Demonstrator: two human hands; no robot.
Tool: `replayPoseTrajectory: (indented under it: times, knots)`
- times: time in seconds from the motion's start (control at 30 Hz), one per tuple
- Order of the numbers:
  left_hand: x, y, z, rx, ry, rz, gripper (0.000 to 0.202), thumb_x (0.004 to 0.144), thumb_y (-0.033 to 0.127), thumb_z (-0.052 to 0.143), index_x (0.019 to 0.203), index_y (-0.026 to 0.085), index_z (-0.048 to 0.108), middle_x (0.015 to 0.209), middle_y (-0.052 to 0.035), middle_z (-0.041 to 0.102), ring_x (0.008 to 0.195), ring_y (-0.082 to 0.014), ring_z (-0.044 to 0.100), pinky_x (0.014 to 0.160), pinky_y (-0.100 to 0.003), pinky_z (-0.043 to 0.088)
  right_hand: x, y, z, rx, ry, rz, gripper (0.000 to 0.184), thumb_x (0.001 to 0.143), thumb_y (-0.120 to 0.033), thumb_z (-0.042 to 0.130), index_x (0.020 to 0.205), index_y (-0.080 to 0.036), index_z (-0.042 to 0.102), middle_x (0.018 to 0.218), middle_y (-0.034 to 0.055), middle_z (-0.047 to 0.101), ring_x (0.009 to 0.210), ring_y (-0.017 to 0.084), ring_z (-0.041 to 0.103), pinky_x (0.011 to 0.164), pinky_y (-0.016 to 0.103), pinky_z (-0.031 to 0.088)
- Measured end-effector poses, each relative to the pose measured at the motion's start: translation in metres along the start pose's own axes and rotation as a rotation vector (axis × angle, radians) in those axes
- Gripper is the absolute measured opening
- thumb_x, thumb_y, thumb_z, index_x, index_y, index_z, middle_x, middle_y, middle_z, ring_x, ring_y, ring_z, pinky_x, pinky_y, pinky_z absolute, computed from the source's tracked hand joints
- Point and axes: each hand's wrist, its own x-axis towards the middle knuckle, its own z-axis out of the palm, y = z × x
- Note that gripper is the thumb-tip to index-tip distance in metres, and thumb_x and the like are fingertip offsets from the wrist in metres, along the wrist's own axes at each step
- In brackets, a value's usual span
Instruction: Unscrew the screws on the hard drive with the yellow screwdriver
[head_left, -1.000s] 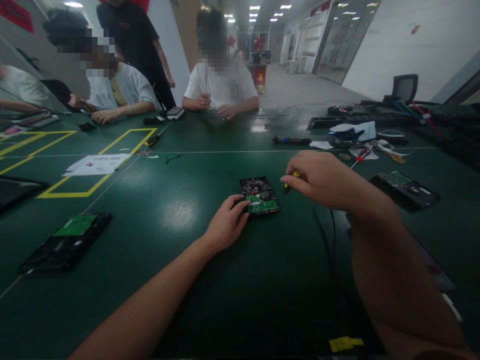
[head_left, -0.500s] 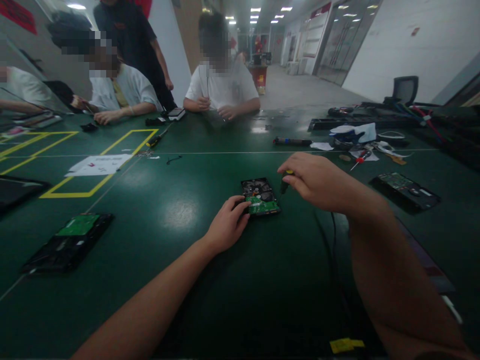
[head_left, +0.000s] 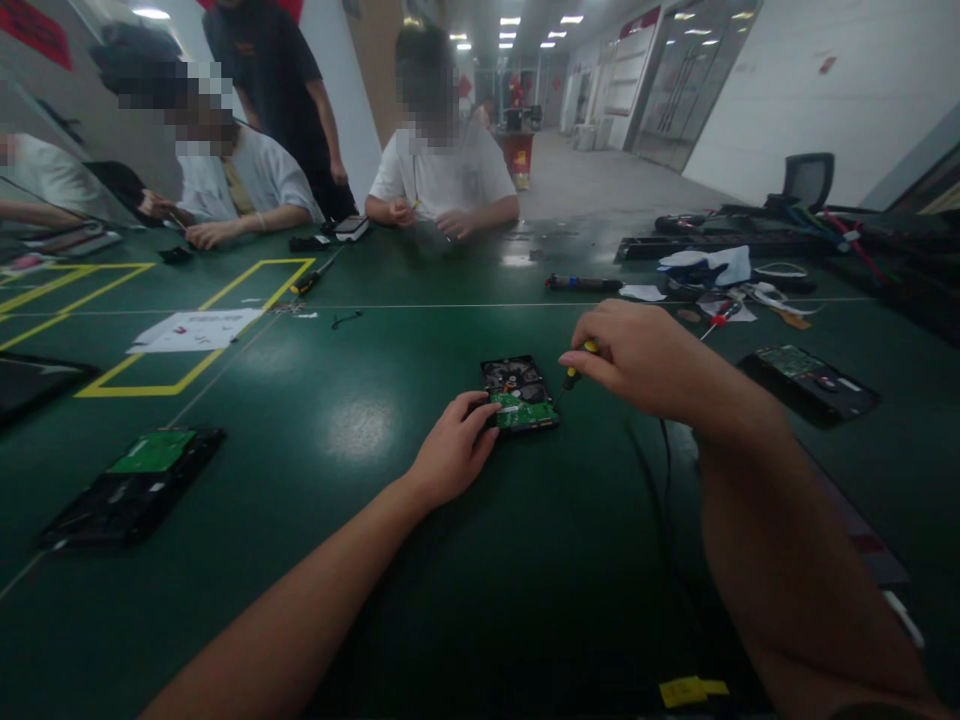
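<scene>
A small hard drive (head_left: 519, 392) lies circuit side up on the green table (head_left: 360, 480), its green board toward me. My left hand (head_left: 454, 448) grips its near left corner, fingers curled against the edge. My right hand (head_left: 643, 360) is closed on a yellow-and-black screwdriver (head_left: 574, 371), held slanted with its tip at the drive's right edge.
Another drive (head_left: 131, 487) lies at the near left, a third (head_left: 814, 377) at the right. Paper (head_left: 196, 329) sits by yellow floor-tape lines. Tools, cloth and cables (head_left: 720, 275) crowd the far right. Several people sit or stand across the table. A black cable (head_left: 664, 470) runs under my right arm.
My right hand shifted slightly with the screwdriver, turning it at the drive's right edge. My left hand stayed on the drive.
</scene>
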Motion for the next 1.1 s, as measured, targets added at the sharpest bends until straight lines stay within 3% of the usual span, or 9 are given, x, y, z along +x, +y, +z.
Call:
replayPoseTrajectory:
  times: [0.27,0.4,0.57,0.73,0.93,1.1]
  knots:
    - [-0.0005,0.0005,0.0005,0.006,0.0,-0.004,0.038,0.101,0.028,0.051,0.139,0.024,0.055,0.143,-0.0144,0.05,0.133,-0.0296,0.053,0.11,-0.052,0.049,0.0016,-0.0031,0.002,0.055,0.01,0.035,0.015,0.095,-0.031,0.058,0.095,-0.019,0.067,0.095,0.0083,0.071,0.086,0.024,0.064,0.075,0.035,0.043]
    - [-0.0005,0.0008,0.0001,0.008,0.0,-0.002,0.038,0.101,0.028,0.052,0.139,0.024,0.055,0.143,-0.0143,0.05,0.133,-0.0301,0.053,0.109,-0.052,0.05,0.0012,-0.0013,0.0037,0.084,0.017,-0.018,0.019,0.094,-0.032,0.06,0.103,-0.018,0.069,0.102,0.01,0.072,0.093,0.025,0.065,0.084,0.036,0.046]
    - [-0.0001,0.0006,0.0001,-0.002,0.008,0.006,0.038,0.101,0.028,0.052,0.139,0.025,0.054,0.143,-0.014,0.05,0.132,-0.0302,0.054,0.108,-0.053,0.051,-0.0001,0.0027,0.008,0.066,0.012,-0.029,0.027,0.093,-0.019,0.052,0.117,-0.016,0.067,0.116,0.0132,0.071,0.108,0.029,0.065,0.094,0.04,0.047]
    - [-0.0004,0.0011,-0.0008,0.0,0.002,0.002,0.038,0.102,0.028,0.051,0.139,0.025,0.055,0.144,-0.0138,0.049,0.133,-0.0301,0.053,0.109,-0.053,0.05,-0.0004,0.0044,0.0058,0.036,0.002,0.004,0.024,0.094,-0.022,0.056,0.115,-0.018,0.066,0.109,0.0119,0.072,0.099,0.028,0.066,0.085,0.039,0.047]
    - [-0.0007,-0.0002,-0.0006,0.005,-0.005,-0.002,0.039,0.102,0.028,0.052,0.14,0.024,0.054,0.144,-0.0139,0.049,0.133,-0.0298,0.052,0.109,-0.052,0.049,0.0009,-0.0003,0.0003,0.029,-0.041,0.035,0.019,0.096,-0.035,0.058,0.1,-0.02,0.068,0.088,0.0072,0.073,0.079,0.023,0.065,0.071,0.034,0.041]
    - [-0.0002,-0.0008,-0.0004,0.007,-0.003,-0.001,0.038,0.102,0.029,0.051,0.139,0.024,0.055,0.143,-0.014,0.05,0.132,-0.0296,0.053,0.109,-0.053,0.05,0.0019,-0.0026,-0.001,-0.005,-0.033,0.043,0.019,0.095,-0.035,0.058,0.094,-0.018,0.069,0.089,0.009,0.071,0.082,0.025,0.065,0.074,0.036,0.043]
